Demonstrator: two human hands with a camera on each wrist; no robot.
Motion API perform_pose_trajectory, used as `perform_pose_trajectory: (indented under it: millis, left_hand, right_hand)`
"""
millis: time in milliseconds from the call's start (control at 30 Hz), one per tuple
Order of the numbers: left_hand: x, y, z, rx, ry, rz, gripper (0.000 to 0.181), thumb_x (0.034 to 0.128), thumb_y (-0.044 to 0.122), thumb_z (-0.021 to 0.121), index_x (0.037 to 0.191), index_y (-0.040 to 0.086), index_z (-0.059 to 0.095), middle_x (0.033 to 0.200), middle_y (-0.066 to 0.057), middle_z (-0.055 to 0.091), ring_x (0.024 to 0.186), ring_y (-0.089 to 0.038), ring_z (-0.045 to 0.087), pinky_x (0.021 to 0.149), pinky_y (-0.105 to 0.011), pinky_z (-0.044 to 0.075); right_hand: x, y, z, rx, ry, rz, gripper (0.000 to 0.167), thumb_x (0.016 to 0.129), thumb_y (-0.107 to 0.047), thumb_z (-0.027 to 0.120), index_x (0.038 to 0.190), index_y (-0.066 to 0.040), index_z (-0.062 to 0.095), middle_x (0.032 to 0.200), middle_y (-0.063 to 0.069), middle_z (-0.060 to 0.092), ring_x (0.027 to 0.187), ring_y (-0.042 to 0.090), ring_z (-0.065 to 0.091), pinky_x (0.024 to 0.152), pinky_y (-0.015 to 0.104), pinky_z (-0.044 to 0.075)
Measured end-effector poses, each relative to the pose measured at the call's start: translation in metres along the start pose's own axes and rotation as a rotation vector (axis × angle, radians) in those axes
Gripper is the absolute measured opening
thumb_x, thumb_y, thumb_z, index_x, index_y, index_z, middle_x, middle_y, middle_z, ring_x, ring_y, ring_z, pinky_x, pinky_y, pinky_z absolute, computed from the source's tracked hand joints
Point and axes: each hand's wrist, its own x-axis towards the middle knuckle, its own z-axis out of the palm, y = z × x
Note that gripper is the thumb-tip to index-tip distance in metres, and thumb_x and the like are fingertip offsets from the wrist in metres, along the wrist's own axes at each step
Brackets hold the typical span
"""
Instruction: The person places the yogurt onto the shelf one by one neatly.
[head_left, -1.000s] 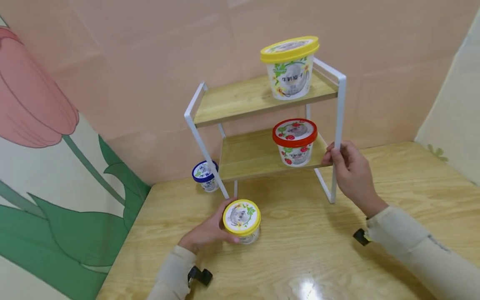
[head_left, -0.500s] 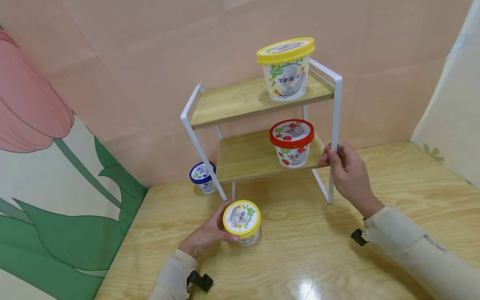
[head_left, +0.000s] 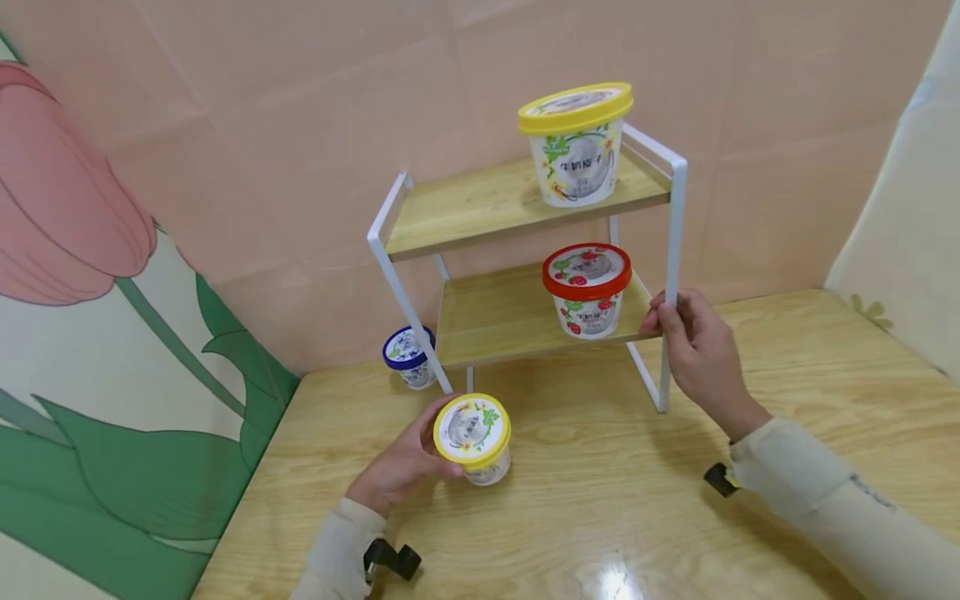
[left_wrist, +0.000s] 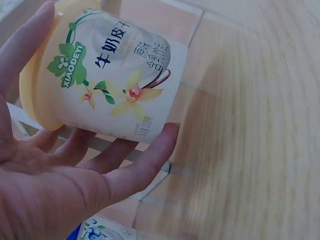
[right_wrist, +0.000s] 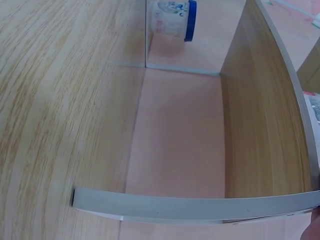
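Note:
My left hand (head_left: 401,462) grips a white paper tub with a yellow lid (head_left: 472,432) in front of the rack's left leg. The left wrist view shows this tub's flower-printed side (left_wrist: 120,85), with the thumb by the lid and fingers around it. On the right, my right hand (head_left: 705,358) holds the front leg of a two-tier wooden rack (head_left: 465,212) at its lower board. Another yellow-lidded tub (head_left: 576,150) stands on the upper board. A red-lidded tub (head_left: 587,292) sits on the lower one. Only a sliver of the right hand (right_wrist: 314,227) enters the right wrist view.
A blue-lidded tub (head_left: 408,358) stands on the wooden table (head_left: 570,500) behind the rack's left leg, partly covered by it. A pink backdrop (head_left: 315,167) rises close behind the rack. A wall with a tulip picture (head_left: 67,192) borders the left side.
My left hand and the yellow-lidded tub have shifted slightly left and up in view. The right hand keeps its hold on the rack leg. The head view has shifted a little.

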Motion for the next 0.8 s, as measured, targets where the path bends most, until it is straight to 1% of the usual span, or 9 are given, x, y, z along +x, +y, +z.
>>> perform_pose_trajectory:
  millis: [67,167,300,400,500,667,733,800]
  left_hand:
    - [0.0,0.003,0.0,0.018,0.006,0.0,0.107,0.0701,0.004,0.088,0.156,0.022,0.026,0.158,-0.006,0.032,0.141,-0.022,0.033,0.117,-0.042,0.031]
    - [-0.003,0.01,0.001,0.046,0.029,-0.016,0.105,0.0709,0.004,0.088,0.155,0.024,0.028,0.158,-0.006,0.032,0.143,-0.026,0.03,0.119,-0.049,0.028]
    - [-0.011,0.025,0.004,0.063,0.086,-0.032,0.103,0.0718,0.004,0.086,0.154,0.027,0.03,0.158,-0.004,0.031,0.144,-0.03,0.028,0.118,-0.054,0.029]
    - [-0.016,0.034,0.005,0.052,0.122,-0.028,0.101,0.0736,0.003,0.084,0.154,0.027,0.028,0.158,-0.005,0.032,0.143,-0.03,0.03,0.116,-0.052,0.033]
    - [-0.017,0.039,0.005,0.036,0.151,-0.039,0.1,0.0755,0.001,0.081,0.154,0.027,0.025,0.157,-0.007,0.033,0.142,-0.029,0.033,0.112,-0.047,0.038]
    - [-0.016,0.04,0.004,0.008,0.193,-0.076,0.096,0.0776,0.0,0.078,0.152,0.028,0.024,0.154,-0.013,0.037,0.137,-0.032,0.041,0.101,-0.042,0.05]
    - [-0.017,0.039,0.005,0.0,0.196,-0.075,0.096,0.0784,0.0,0.077,0.152,0.027,0.022,0.153,-0.015,0.038,0.134,-0.031,0.045,0.096,-0.039,0.053]
    - [-0.017,0.04,0.005,-0.001,0.195,-0.064,0.097,0.0788,0.0,0.076,0.154,0.024,0.02,0.153,-0.017,0.039,0.132,-0.03,0.046,0.096,-0.039,0.053]
  right_hand:
    - [0.0,0.0,-0.001,0.001,0.004,-0.002,0.022,0.106,-0.015,0.045,0.111,0.004,0.053,0.088,-0.009,0.063,0.081,-0.002,0.065,0.077,0.009,0.055]
    - [0.0,0.001,-0.001,0.005,0.004,0.0,0.021,0.105,-0.015,0.046,0.111,0.004,0.054,0.088,-0.01,0.063,0.08,-0.002,0.065,0.077,0.009,0.055]
    - [0.001,0.0,0.0,0.002,0.003,-0.001,0.021,0.105,-0.014,0.046,0.111,0.004,0.054,0.087,-0.011,0.063,0.08,-0.003,0.066,0.077,0.009,0.055]
    - [0.001,0.0,0.0,-0.009,0.004,-0.002,0.021,0.105,-0.015,0.046,0.11,0.004,0.054,0.087,-0.011,0.063,0.079,-0.003,0.066,0.077,0.009,0.055]
    - [0.001,-0.001,0.0,-0.018,0.003,-0.001,0.022,0.106,-0.016,0.046,0.111,0.004,0.054,0.087,-0.01,0.063,0.08,-0.004,0.065,0.077,0.009,0.054]
    - [0.001,-0.001,-0.001,-0.02,0.001,0.006,0.023,0.106,-0.017,0.046,0.112,0.003,0.055,0.088,-0.01,0.063,0.08,-0.004,0.066,0.077,0.009,0.054]
    - [0.0,-0.001,-0.001,-0.017,0.0,0.007,0.023,0.106,-0.016,0.046,0.112,0.004,0.055,0.088,-0.01,0.063,0.08,-0.004,0.066,0.077,0.009,0.054]
    - [0.0,-0.001,0.0,-0.015,0.001,0.009,0.023,0.106,-0.017,0.046,0.113,0.003,0.055,0.088,-0.01,0.063,0.081,-0.003,0.066,0.077,0.009,0.054]
